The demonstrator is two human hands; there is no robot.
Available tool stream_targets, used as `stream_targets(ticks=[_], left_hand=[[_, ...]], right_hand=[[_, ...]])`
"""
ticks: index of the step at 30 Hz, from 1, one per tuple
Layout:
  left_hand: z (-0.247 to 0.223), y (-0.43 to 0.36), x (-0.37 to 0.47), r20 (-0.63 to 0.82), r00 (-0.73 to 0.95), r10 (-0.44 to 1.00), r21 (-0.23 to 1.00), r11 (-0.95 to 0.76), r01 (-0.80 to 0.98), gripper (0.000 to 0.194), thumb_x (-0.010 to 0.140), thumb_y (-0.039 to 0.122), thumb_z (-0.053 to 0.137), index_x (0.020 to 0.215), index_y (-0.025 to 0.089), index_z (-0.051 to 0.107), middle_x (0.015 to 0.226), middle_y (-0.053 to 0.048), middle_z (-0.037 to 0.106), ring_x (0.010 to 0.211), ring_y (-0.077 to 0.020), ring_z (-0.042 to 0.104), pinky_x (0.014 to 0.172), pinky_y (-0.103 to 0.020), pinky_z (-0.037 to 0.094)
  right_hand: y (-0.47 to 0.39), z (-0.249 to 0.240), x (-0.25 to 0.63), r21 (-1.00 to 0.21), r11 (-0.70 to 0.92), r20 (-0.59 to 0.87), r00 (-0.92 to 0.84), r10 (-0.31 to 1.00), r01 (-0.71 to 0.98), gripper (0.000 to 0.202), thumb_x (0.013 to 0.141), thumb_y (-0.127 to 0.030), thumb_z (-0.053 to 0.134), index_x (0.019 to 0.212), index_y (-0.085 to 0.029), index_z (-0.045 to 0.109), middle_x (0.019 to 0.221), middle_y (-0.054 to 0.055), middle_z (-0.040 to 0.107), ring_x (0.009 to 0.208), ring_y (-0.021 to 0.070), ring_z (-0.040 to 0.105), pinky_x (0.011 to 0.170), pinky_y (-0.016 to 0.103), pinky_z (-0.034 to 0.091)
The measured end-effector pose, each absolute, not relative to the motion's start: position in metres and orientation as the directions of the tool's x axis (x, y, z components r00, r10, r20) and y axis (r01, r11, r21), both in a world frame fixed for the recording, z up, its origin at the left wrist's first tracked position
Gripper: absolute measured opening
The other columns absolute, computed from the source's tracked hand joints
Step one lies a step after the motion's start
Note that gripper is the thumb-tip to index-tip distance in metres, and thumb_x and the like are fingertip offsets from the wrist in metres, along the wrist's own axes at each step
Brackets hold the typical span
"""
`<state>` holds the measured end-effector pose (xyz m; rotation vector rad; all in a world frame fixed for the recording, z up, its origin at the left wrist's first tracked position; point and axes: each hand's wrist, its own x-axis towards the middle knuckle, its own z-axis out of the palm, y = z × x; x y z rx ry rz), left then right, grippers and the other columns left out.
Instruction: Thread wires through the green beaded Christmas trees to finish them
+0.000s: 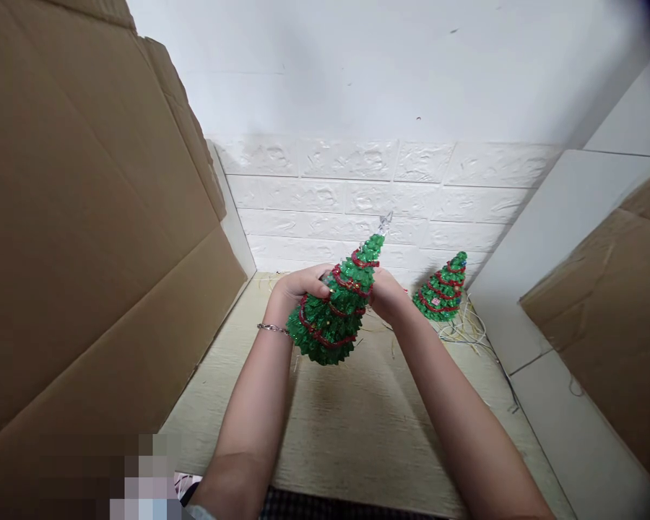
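Observation:
A small green Christmas tree (339,307) with red garland and a clear topper (386,222) is held up over the table, tilted with its tip to the upper right. My left hand (308,282) grips it from the left, the thumb lying on the branches and the other fingers hidden behind. On the far side, my right hand (384,292) touches the tree around its middle. Its fingers are mostly hidden by the branches, so their grip does not show. A second, similar tree (441,289) stands upright at the back right, apart from both hands.
Loose white wires (469,328) lie around the standing tree. A large cardboard sheet (87,217) closes off the left side, and another cardboard piece (607,318) leans at the right. The white brick-patterned wall (325,195) rises behind the pale table (347,426).

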<state>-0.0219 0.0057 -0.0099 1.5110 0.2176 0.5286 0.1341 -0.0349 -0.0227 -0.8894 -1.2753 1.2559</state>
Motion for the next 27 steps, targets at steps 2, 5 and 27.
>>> stream_targets(ticks=[2,5,27], left_hand=[[-0.007,0.003,-0.020,0.133,0.902,0.412,0.989,0.004,-0.147,0.083,0.043,0.046,0.080,0.114,0.011,0.056,0.098,-0.017,0.068,0.097,-0.0345,0.061,0.084,-0.043,0.047],[-0.007,0.000,-0.018,0.074,0.929,0.362,0.994,0.044,-0.096,0.080,0.046,0.046,0.078,0.115,0.010,0.056,0.096,-0.017,0.068,0.091,-0.0320,0.063,0.076,-0.039,0.050],[-0.015,0.006,-0.049,0.368,0.562,0.741,0.849,-0.021,-0.528,0.087,0.050,0.051,0.075,0.123,0.009,0.050,0.101,-0.016,0.067,0.093,-0.0298,0.063,0.084,-0.041,0.048]], right_hand=[[-0.036,-0.019,0.137,-0.953,0.099,0.151,-0.167,0.974,-0.286,0.016,0.061,-0.030,0.067,0.061,-0.017,0.057,0.060,-0.002,0.058,0.057,0.0094,0.050,0.055,0.022,0.042],[-0.032,-0.013,0.150,-0.892,0.148,0.193,-0.064,0.979,-0.428,0.017,0.064,-0.030,0.068,0.066,-0.018,0.055,0.061,-0.003,0.057,0.055,0.0088,0.051,0.054,0.021,0.044],[-0.084,0.028,0.166,-0.659,0.623,0.716,0.098,0.691,0.421,0.013,0.077,-0.032,0.061,0.073,-0.022,0.069,0.068,0.000,0.064,0.061,0.0125,0.054,0.057,0.027,0.041]])
